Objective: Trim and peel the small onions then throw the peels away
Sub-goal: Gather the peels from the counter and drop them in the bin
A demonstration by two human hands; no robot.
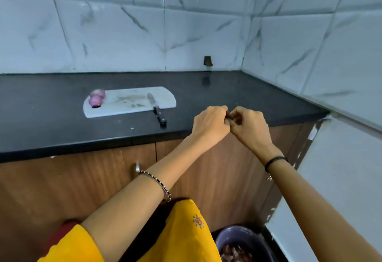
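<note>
My left hand [210, 123] and my right hand [250, 126] meet above the front edge of the black counter [237, 90], fingers curled toward each other. Between the fingertips shows a small dark scrap, probably onion peel [228, 115]; most of it is hidden. Two peeled purple onions [96, 98] lie at the left end of the white cutting board [115, 108]. A black-handled knife [156, 109] rests across the board's right side, its handle on the counter. On the floor below stands a dark bin [241, 239] with peels inside.
Marble-look tiled walls close the counter at the back and right. Wooden cabinet doors with a metal knob [137, 167] sit under the counter. A small dark hole [207, 61] marks the back wall. Peel scraps stain the board's middle.
</note>
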